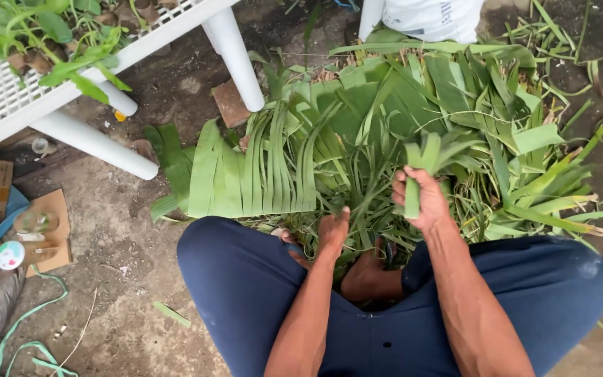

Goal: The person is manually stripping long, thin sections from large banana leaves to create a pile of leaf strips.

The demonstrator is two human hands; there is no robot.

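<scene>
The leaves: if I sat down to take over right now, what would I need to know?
Right hand: closed around a folded green leaf strip, held up.
Left hand: reaching down into the loose leaves, fingers hidden; grip unclear.
Leaf pile: on the ground in front of the knees.
Done: a sheet of strips lies flat to the left.
Left: many loose leaves still lie in the pile.

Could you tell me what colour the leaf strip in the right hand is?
The leaf strip is green, seen in the head view.
</scene>
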